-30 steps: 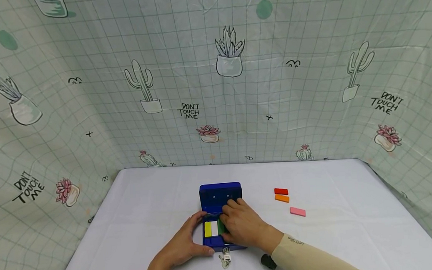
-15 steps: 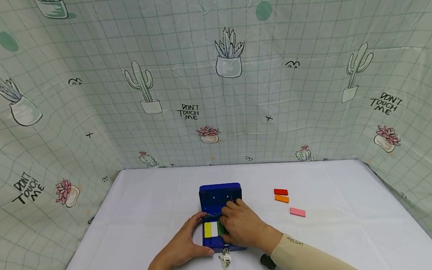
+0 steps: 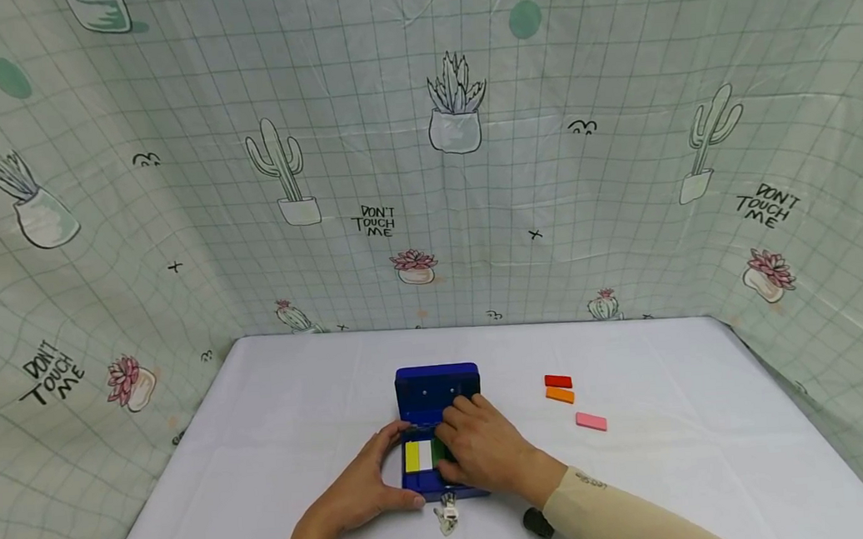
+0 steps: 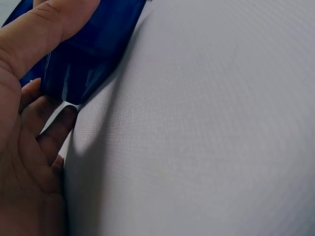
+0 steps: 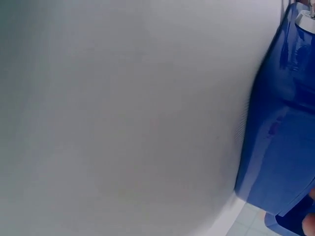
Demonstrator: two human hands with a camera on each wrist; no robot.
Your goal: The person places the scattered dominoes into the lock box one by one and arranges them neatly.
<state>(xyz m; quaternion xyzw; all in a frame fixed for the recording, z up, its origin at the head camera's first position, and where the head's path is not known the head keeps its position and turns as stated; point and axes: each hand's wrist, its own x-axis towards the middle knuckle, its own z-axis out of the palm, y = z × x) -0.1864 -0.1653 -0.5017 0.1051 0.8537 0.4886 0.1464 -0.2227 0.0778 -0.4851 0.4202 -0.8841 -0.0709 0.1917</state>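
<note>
A blue cash box (image 3: 426, 485) stands on the table with its lid (image 3: 437, 373) raised, and keys (image 3: 446, 517) hang from its front lock. My left hand (image 3: 367, 489) holds the box's left side, thumb at the front corner and fingers toward the back. In the left wrist view the thumb and fingers bracket the blue wall. Inside lie a yellow domino block (image 3: 411, 456) and a white block (image 3: 425, 455) side by side. My right hand (image 3: 481, 445) reaches in with bent fingers and pinches a green block (image 3: 438, 451) beside the white one, hiding the box's right part.
To the right on the white-covered table (image 3: 677, 444) lie a red block (image 3: 558, 382), an orange block (image 3: 560, 395) and a pink block (image 3: 591, 421). A small black object (image 3: 537, 523) shows by the right wrist. A patterned cloth (image 3: 425, 178) surrounds the table.
Both hands keep their places on and in the box. The whole head view has shifted very slightly; the blocks lie as before.
</note>
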